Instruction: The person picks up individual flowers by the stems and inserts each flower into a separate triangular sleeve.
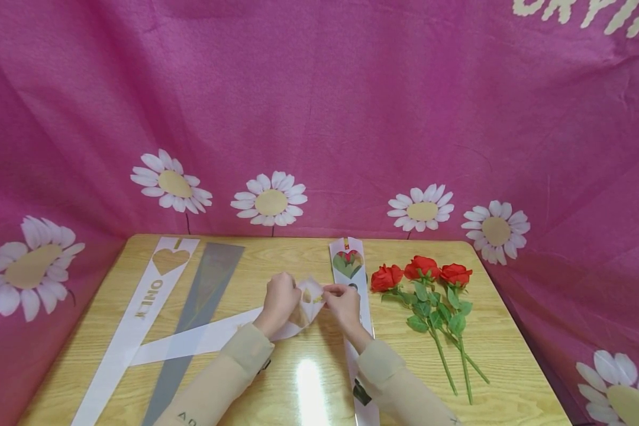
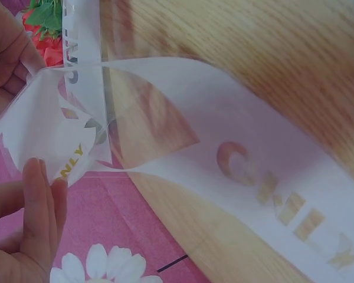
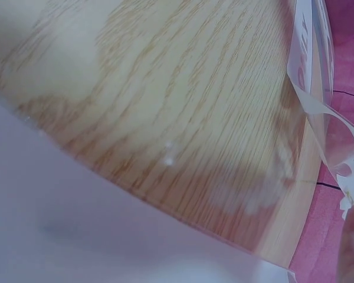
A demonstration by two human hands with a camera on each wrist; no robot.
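A long white flower sleeve (image 1: 207, 337) with a clear heart-shaped window is held up at its top end between both hands. My left hand (image 1: 282, 302) grips the left side of that end, and my right hand (image 1: 343, 305) pinches the edge opposite. In the left wrist view the sleeve (image 2: 283, 159) bows open in a curve, its cut-out lettering facing the camera and small gold letters (image 2: 71, 162) near the fingers. Just under my right wrist lies another white sleeve (image 1: 365, 307), red and green showing through its heart window (image 1: 348, 264).
Three red roses (image 1: 423, 266) with green stems lie at the table's right. To the left, a white sleeve marked ONLY (image 1: 133, 319) and a grey translucent sleeve (image 1: 215, 275) lie flat. A pink cloth with daisies (image 1: 268, 202) hangs behind the wooden table (image 1: 293, 390).
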